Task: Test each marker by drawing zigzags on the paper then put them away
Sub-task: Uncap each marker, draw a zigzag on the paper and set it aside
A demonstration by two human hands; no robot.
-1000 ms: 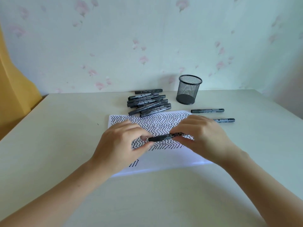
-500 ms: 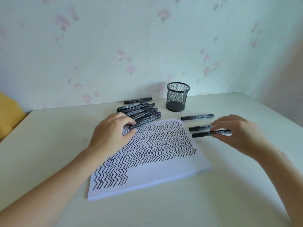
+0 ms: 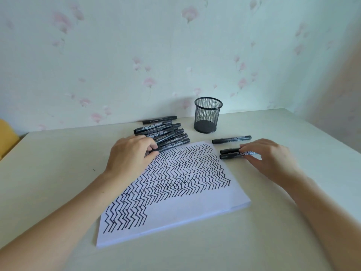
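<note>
A white paper pad (image 3: 195, 204) covered with black zigzags lies in the middle of the table. Behind its far left corner is a pile of several black markers (image 3: 168, 132). My left hand (image 3: 130, 157) rests at that pile, thumb and fingers closed on the end of the nearest marker (image 3: 175, 144). Right of the pad, my right hand (image 3: 271, 157) pinches a capped marker (image 3: 231, 156) that lies flat on the table. It lies close beside a second marker (image 3: 230, 151), with a third marker (image 3: 231, 139) just behind.
An empty black mesh pen cup (image 3: 208, 122) stands upright at the back, near the wall. One lone marker (image 3: 159, 120) lies behind the pile. The table's right edge (image 3: 332, 145) runs close to my right hand. Something yellow (image 3: 7, 137) shows at far left.
A second ago both hands held one marker over the pad. My right hand has carried it to the right and set it beside the other two; my left hand has gone to the pile.
</note>
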